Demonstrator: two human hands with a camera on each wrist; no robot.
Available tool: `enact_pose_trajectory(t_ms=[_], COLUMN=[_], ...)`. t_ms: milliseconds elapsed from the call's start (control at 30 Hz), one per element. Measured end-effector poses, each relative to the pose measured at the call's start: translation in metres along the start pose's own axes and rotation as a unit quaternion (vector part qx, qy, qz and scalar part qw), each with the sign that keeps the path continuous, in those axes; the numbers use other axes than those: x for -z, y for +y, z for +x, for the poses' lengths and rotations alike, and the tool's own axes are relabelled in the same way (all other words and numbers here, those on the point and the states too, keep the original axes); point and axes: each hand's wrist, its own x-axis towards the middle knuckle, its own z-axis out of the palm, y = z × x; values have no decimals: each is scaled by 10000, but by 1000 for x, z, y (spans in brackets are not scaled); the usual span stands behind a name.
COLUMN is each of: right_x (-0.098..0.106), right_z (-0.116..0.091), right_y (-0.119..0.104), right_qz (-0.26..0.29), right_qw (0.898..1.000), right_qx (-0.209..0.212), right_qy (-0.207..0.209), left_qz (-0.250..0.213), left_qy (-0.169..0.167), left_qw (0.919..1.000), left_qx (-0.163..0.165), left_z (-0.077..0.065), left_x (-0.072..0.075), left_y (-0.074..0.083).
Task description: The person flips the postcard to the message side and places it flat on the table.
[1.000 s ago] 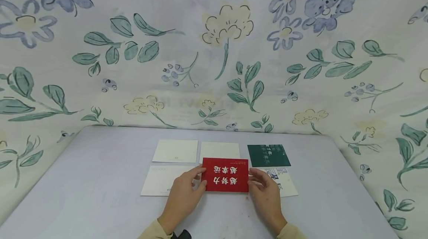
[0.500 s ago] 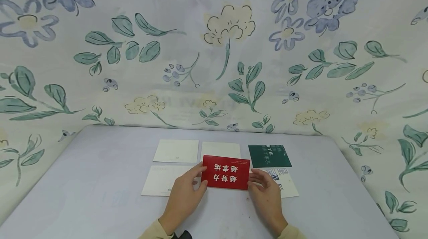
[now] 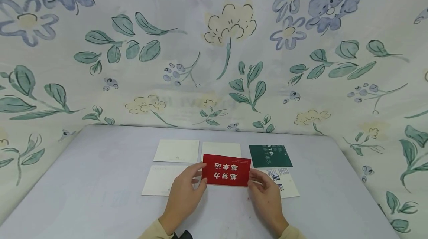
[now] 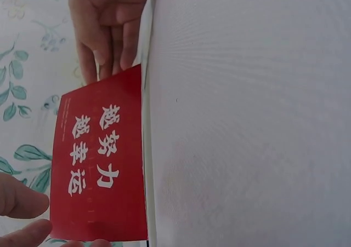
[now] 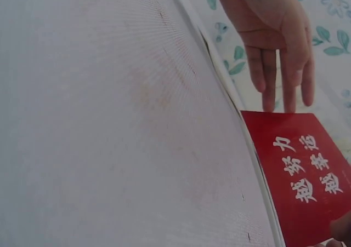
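Note:
A red card [image 3: 226,170] with white Chinese characters is held up between both hands, its lettering upside down in the head view. My left hand [image 3: 185,194] grips the card's left short edge with thumb and fingers. At the opposite short edge, my right hand [image 3: 267,198] holds it the same way. Both wrist views show the card's printed face tilted up off the table; the right wrist view catches only the tips of my right fingers [image 5: 341,230]. Behind the card lies a cream card [image 3: 221,148], partly hidden by it.
Two more pale cards, one farther back [image 3: 176,150] and one nearer [image 3: 158,179], lie at the left on the white table [image 3: 93,194]. At the right are a dark green card [image 3: 270,156] and a white card with blue lettering [image 3: 287,187]. A floral cloth [image 3: 187,83] hangs behind.
The red card has risen slightly and tipped, its near edge moving away from the table front. Both hands keep their hold and barely move; the other cards stay put.

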Motion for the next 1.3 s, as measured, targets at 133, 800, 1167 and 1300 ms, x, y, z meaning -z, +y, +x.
enact_pose_trajectory(t_ms=[133, 800, 1167, 1300], right_x=[0, 0, 3, 3], right_z=[0, -1, -2, -2], right_y=[0, 0, -3, -4], right_qz=[54, 30, -56, 3], right_qw=[10000, 9998, 9995, 9993], right_qx=[-18, 186, 303, 358], right_qy=[-14, -69, -30, 50], left_qz=[-53, -173, -354, -435], left_qy=[56, 95, -9, 16], left_qw=[10000, 9998, 9994, 9989], left_qx=[-3, 29, -43, -169], left_z=[0, 1, 1, 1], left_x=[0, -2, -3, -3], left_y=[0, -1, 2, 2])
